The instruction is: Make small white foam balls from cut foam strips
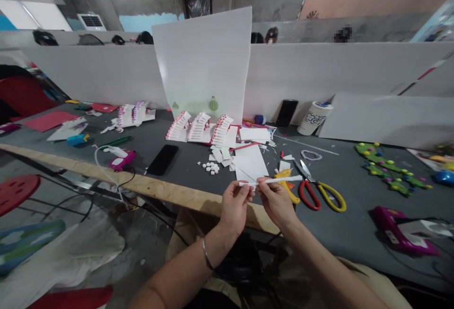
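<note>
My left hand [236,205] and my right hand [277,201] hover over the front of the grey table top [177,167]. Between their fingertips they pinch a thin white strip [271,181], probably paper, held nearly level. A yellow cut piece [284,182] lies just beyond my right hand. Red-and-yellow handled scissors [319,195] rest to its right, with open blades. A white paper sheet [251,163] lies beyond both hands, apart from them.
Fringed white-and-red paper stacks [200,127] stand by a tall white board [202,63]. Scraps and small white balls [211,167] are scattered nearby. A black phone [162,159], pink glue guns [122,160], green decorations [386,169] and a cup [314,119] share the table, which has a wooden front edge [142,184].
</note>
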The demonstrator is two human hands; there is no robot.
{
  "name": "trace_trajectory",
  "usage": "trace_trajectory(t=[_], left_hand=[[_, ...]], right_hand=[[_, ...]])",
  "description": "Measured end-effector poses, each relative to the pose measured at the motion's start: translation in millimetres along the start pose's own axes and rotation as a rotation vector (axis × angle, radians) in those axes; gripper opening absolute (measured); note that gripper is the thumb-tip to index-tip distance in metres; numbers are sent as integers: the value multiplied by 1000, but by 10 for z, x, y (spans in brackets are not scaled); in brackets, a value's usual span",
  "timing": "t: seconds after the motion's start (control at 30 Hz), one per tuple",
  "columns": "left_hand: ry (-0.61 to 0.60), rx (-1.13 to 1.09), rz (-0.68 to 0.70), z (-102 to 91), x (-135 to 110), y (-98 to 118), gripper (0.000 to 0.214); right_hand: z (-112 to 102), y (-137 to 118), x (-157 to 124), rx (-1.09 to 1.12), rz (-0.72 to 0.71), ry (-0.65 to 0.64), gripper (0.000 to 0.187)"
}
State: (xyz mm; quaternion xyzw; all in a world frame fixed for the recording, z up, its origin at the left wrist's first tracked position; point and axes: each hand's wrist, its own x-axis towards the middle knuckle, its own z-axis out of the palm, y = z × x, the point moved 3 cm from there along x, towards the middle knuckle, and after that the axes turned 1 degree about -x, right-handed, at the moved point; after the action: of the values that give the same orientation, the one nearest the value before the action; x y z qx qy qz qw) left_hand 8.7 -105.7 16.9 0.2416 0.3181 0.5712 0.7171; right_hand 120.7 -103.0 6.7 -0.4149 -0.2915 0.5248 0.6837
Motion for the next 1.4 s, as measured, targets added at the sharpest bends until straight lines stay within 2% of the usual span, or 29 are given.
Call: trace_trajectory(t=[0.27, 0.43, 0.6, 0.77, 0.9, 1.03, 1.2, 1.4], left_hand=[[-91, -68, -22, -4, -61, 51, 30], [-278, -76, -216, -28, -79, 73, 35], [-476, 117, -331, -93, -93, 238, 34], [-544, 331, -358, -108, -93, 410, 31], [-577, 474, -287, -94, -71, 479, 30], [-575, 688, -150, -102, -56, 516, 22], [-570, 1166, 182, -78, -93, 602, 10], [-638, 1488, 471, -63, -134, 561, 16]], right_hand=[[41, -36, 3, 69, 119, -89, 30], [51, -86, -41, 145, 305, -210, 32], [61, -207, -83, 81, 330, -410, 30], [65, -262, -92, 11, 333, -508, 28], [43, -272, -72, 20, 324, -551, 24], [22, -259, -64, -1, 339, -534, 21], [9, -220, -74, -121, 341, -431, 27], [19, -172, -73, -300, 241, -351, 31]])
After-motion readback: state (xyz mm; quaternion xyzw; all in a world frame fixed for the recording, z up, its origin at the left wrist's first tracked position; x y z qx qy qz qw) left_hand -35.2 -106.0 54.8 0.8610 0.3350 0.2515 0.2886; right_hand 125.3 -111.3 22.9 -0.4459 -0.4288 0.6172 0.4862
